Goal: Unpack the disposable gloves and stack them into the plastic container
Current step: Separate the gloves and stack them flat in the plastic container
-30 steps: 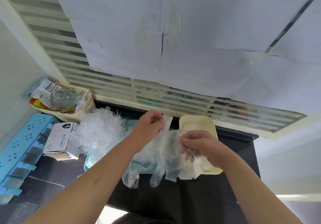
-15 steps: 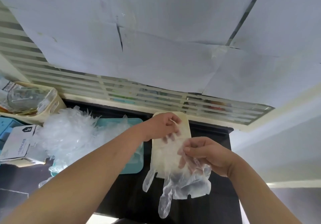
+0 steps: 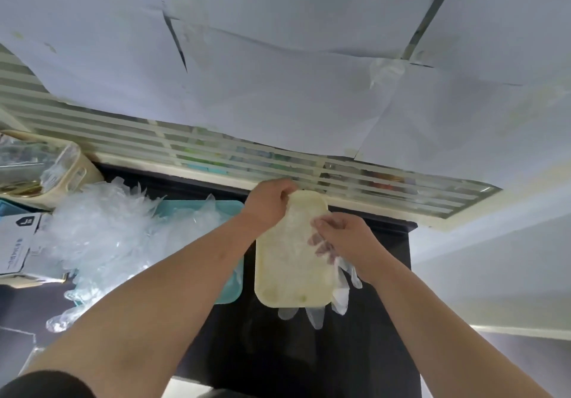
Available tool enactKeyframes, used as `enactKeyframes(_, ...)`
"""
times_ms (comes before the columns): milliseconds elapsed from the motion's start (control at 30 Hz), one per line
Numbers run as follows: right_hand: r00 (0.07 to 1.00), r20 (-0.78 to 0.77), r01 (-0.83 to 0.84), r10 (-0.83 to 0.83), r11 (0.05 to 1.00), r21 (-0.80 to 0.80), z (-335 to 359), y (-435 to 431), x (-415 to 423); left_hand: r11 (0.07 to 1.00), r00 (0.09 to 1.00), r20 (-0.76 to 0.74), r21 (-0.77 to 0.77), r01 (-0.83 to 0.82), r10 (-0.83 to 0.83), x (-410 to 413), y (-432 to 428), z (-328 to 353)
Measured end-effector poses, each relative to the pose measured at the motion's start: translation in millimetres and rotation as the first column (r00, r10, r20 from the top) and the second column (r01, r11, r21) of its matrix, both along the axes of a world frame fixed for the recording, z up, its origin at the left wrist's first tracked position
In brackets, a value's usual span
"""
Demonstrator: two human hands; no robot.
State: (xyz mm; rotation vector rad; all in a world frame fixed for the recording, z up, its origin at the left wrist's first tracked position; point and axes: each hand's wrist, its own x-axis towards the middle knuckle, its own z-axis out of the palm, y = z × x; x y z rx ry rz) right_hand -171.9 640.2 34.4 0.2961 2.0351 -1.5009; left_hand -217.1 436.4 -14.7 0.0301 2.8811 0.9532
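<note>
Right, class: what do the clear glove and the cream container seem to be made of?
The glove: thin, glossy, see-through plastic film, probably polyethylene; the cream shows through and it wrinkles. The cream container: apparently moulded plastic, opaque, smooth, rounded corners.

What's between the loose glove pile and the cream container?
The head view shows the teal tray between the glove pile and cream container, the left forearm crossing over it.

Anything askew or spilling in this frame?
Yes. The glove held by the left hand and right hand is not fully inside the cream container: its finger ends hang over the near and right rim onto the black table. Left of it, the pile of loose gloves overflows the teal tray.
</note>
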Motion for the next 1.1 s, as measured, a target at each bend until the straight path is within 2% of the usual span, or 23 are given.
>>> enactKeyframes(100, 0.998, -0.014, -0.054, 0.056, 0.993, 0.108, -16, -21, -20, 0.956, 0.970, -0.019, 0.171, -0.236, 0.243, 10, -25, 13)
enactKeyframes(167, 0.993, -0.060, -0.087, 0.102, 0.973, 0.215, -22, -33, -33, 0.924, 0.947, 0.029, 0.212, -0.318, 0.320, 26, -35, 22)
enactKeyframes(233, 0.960, -0.175, -0.128, 0.216, 0.902, 0.413, -18, -39, -38, 0.898, 0.934, 0.051, 0.260, -0.354, 0.353, 42, -39, 23)
enactKeyframes(300, 0.836, -0.435, -0.005, 0.333, 0.799, 0.602, -1, -39, -26, 0.890, 0.933, 0.038, 0.287, -0.353, 0.358, 57, -41, 17)
enactKeyframes(333, 0.743, -0.560, 0.089, 0.366, 0.775, 0.626, 6, -38, -16, 0.890, 0.934, 0.034, 0.293, -0.349, 0.355, 65, -42, 13)
enactKeyframes(367, 0.697, -0.598, 0.107, 0.395, 0.768, 0.631, 12, -40, -3, 0.892, 0.934, 0.030, 0.285, -0.350, 0.357, 72, -45, 6)
enactKeyframes(400, 0.733, -0.526, 0.016, 0.431, 0.762, 0.647, 17, -44, 9, 0.896, 0.933, 0.029, 0.270, -0.352, 0.358, 80, -47, 1)
enactKeyframes(433, 0.804, -0.344, -0.152, 0.485, 0.726, 0.671, 17, -51, 19, 0.903, 0.934, 0.023, 0.247, -0.351, 0.357, 89, -50, -5)
enactKeyframes(467, 0.827, -0.108, -0.342, 0.552, 0.646, 0.683, 12, -57, 27, 0.910, 0.934, 0.025, 0.220, -0.352, 0.356, 96, -52, -10)
enactKeyframes(500, 0.793, 0.067, -0.484, 0.606, 0.559, 0.673, 2, -63, 31, 0.916, 0.936, 0.032, 0.200, -0.349, 0.349, 103, -55, -17)
enactKeyframes(533, 0.758, 0.150, -0.553, 0.635, 0.503, 0.664, -11, -69, 32, 0.924, 0.938, 0.057, 0.162, -0.348, 0.343, 110, -60, -23)
enactKeyframes(567, 0.756, 0.167, -0.563, 0.633, 0.498, 0.660, -24, -75, 30, 0.932, 0.938, 0.075, 0.111, -0.345, 0.338, 117, -65, -28)
enactKeyframes(667, 0.813, 0.128, -0.513, 0.568, 0.597, 0.616, -52, -91, 15, 0.958, 0.955, 0.114, -0.121, -0.259, 0.272, 132, -88, -40)
enactKeyframes(733, 0.838, 0.152, -0.508, 0.524, 0.648, 0.567, -63, -96, 6, 0.938, 0.961, 0.184, -0.316, -0.142, 0.208, 136, -101, -45)
enactKeyframes(800, 0.846, 0.172, -0.502, 0.505, 0.644, 0.577, -66, -96, 3, 0.906, 0.939, 0.303, -0.423, -0.022, 0.164, 134, -111, -49)
enactKeyframes(867, 0.849, 0.118, -0.448, 0.516, 0.583, 0.678, -59, -97, 7, 0.901, 0.886, 0.438, -0.430, 0.057, 0.153, 130, -119, -60)
enactKeyframes(933, 0.834, -0.040, -0.306, 0.551, 0.520, 0.797, -44, -102, 17, 0.903, 0.845, 0.514, -0.419, 0.098, 0.146, 128, -126, -70)
enactKeyframes(967, 0.820, -0.142, -0.224, 0.554, 0.538, 0.812, -36, -108, 24, 0.904, 0.847, 0.513, -0.414, 0.105, 0.137, 128, -129, -73)
enactKeyframes(1033, 0.801, -0.331, -0.124, 0.498, 0.679, 0.723, -28, -120, 38, 0.914, 0.883, 0.452, -0.399, 0.072, 0.127, 126, -133, -77)
enactKeyframes(1100, 0.834, -0.384, -0.141, 0.397, 0.826, 0.546, -30, -133, 49, 0.945, 0.922, 0.357, -0.327, -0.026, 0.149, 125, -134, -72)
